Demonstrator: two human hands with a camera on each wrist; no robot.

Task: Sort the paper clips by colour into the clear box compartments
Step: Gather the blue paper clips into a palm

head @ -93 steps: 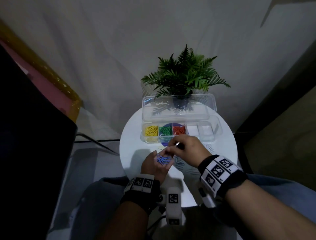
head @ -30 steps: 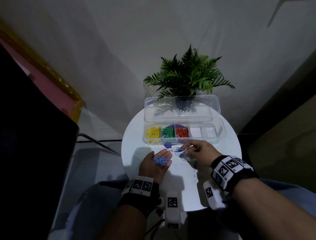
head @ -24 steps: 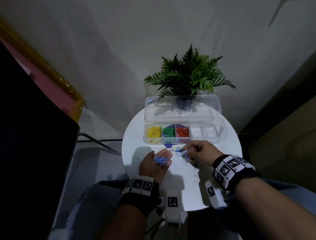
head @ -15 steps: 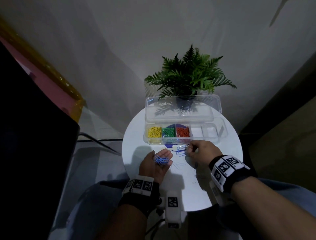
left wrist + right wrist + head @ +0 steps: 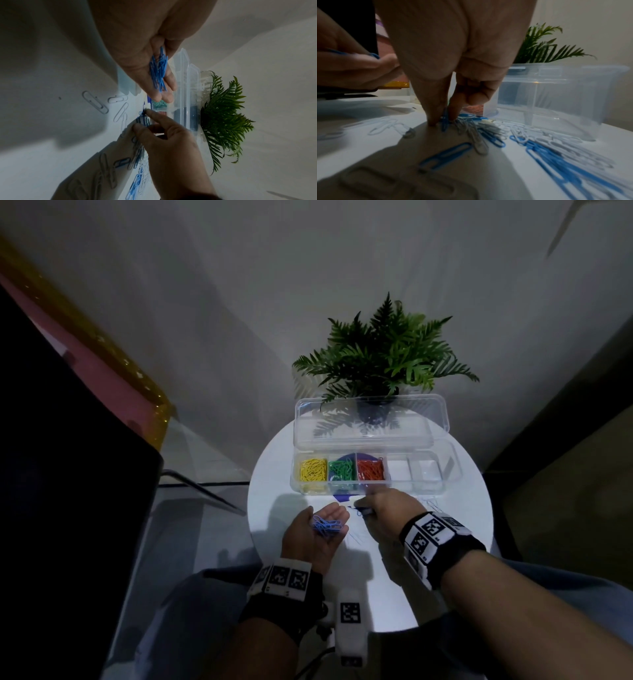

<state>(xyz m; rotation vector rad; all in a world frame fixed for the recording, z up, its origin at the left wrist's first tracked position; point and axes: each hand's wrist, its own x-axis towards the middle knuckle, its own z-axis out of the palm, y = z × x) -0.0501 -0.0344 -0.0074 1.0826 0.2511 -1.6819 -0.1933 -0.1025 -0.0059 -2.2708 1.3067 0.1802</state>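
The clear box (image 5: 424,490) stands open at the back of the round white table (image 5: 462,518). Its left three compartments hold yellow clips (image 5: 312,470), green clips (image 5: 340,470) and red clips (image 5: 370,469); the two right ones look bare. My left hand (image 5: 334,517) lies palm up in front of the box, with several blue clips (image 5: 326,525) resting in the palm (image 5: 158,73). My right hand (image 5: 361,508) is just to its right, down on the table. Its thumb and forefinger pinch one blue clip (image 5: 444,122) at the edge of a loose pile.
Loose blue and white clips (image 5: 547,148) are scattered on the table under and right of my right hand. The box lid (image 5: 370,419) stands up behind the compartments, with a potted fern (image 5: 383,361) behind it. A purple disc (image 5: 342,497) shows under the box.
My right hand left the left palm, went to the pile in front of the box, and has now sunk to the table and closed on a blue clip. The left hand has stayed still.
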